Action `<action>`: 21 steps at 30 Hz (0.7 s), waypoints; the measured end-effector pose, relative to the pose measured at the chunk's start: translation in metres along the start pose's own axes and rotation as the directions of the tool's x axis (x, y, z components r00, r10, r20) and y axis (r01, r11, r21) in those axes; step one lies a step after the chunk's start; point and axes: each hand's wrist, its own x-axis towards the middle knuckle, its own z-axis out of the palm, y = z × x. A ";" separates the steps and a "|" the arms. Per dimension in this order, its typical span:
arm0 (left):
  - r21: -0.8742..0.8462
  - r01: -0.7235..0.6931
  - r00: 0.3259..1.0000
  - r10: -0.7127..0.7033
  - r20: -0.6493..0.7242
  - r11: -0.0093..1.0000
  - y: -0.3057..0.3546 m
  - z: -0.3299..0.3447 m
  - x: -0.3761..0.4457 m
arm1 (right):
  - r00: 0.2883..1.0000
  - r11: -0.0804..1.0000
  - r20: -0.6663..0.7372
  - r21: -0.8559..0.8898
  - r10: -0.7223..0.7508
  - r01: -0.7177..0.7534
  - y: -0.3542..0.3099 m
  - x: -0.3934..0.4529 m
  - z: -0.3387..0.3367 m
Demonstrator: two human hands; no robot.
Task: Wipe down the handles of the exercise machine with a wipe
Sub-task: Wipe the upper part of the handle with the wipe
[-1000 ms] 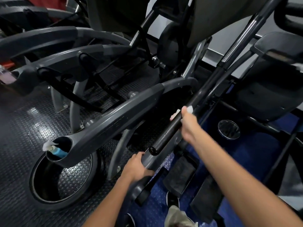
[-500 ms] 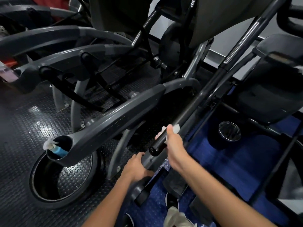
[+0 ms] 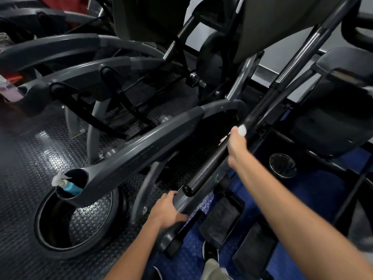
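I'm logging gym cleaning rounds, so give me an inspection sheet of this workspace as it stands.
Surface: dark studded rubber floor, with blue studded matting under the machine.
Job's things: white wipe wrapped round the long black foam handle, partway up from its rounded end.
Clutter: blue spray bottle with a white wipe tucked at its top, in the grey arm's cup holder; a pinkish bottle in a far holder.
Grippers: right hand grips the wipe and handle; left hand holds the grey frame bar.
Cables: thin black cables among the far machines.
Surroundings: more grey machines at left; black padded seat at right.
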 end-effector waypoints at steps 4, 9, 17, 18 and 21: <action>0.018 -0.001 1.000 0.001 0.009 1.000 0.001 -0.001 0.001 | 0.987 0.995 0.129 0.017 0.094 -0.097 0.064 -0.130 0.013; 0.023 -0.006 1.000 0.005 0.011 1.000 0.003 -0.002 0.000 | 0.978 0.993 0.176 -0.032 0.115 -0.111 0.052 -0.132 0.014; 0.006 -0.007 1.000 0.007 0.022 1.000 0.004 -0.003 -0.003 | 0.990 0.988 0.022 -0.064 -0.136 0.137 -0.044 0.004 -0.006; 0.005 -0.005 1.000 0.005 0.025 1.000 0.004 -0.003 -0.004 | 0.992 0.991 0.007 -0.040 -0.124 0.124 -0.048 0.000 -0.008; 0.001 0.003 1.000 -0.003 0.024 1.000 0.004 -0.002 -0.004 | 1.000 1.000 0.021 0.018 -0.012 0.012 -0.019 -0.022 0.002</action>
